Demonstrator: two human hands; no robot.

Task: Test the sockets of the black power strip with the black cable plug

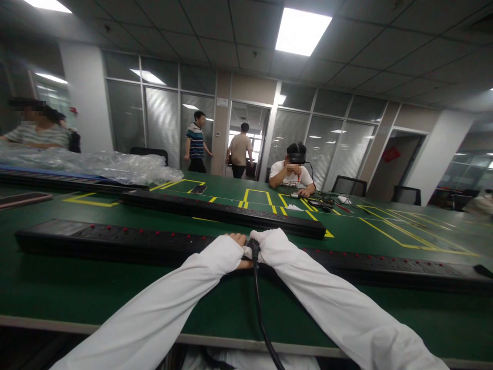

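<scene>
both hands point(249, 249) grip black cable point(259, 303).

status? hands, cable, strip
Left hand and right hand together, both grips on black cable plug at long black power strip. Cable trails off table edge. Nothing in the way.

White sleeves cover both arms, and the left hand point(238, 241) shows bare beside the white-gloved right hand point(265, 237). Between them runs a black cable point(257, 298). Under the hands lies a black power strip point(115, 241) dotted with red buttons. Around it spreads the dark green table point(77, 288), with yellow line markings point(258, 198) beyond the hands. Far left, clear plastic wrap point(96, 164) glints.
</scene>
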